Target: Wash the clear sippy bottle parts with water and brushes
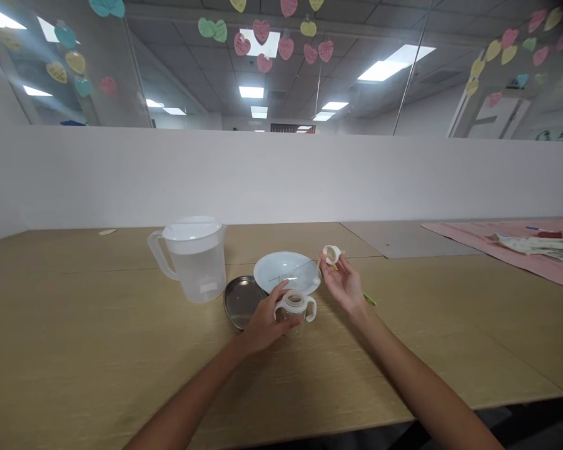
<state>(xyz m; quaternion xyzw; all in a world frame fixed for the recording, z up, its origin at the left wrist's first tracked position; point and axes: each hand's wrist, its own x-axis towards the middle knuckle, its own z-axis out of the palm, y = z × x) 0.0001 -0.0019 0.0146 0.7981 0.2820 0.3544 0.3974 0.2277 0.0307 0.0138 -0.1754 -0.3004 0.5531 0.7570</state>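
My left hand (271, 317) is wrapped round a small clear baby bottle (294, 306) with a white collar and two side handles. The bottle's mouth faces up and has no cap on it. Raised to the right, my right hand (342, 281) pinches a small white cap (331, 254), its hollow underside turned towards me. Behind the bottle sits a white bowl (287, 261), with a thin stick-like thing lying across it. A round steel dish (242, 301) stands just left of the bottle, partly hidden by my left hand.
A translucent lidded pitcher (201, 265) stands at the left of the steel dish. Something thin and green (370, 300) lies by my right wrist. At the far right, a pink cloth (492, 245) carries folded fabric. A white wall (281, 178) closes off the table's back.
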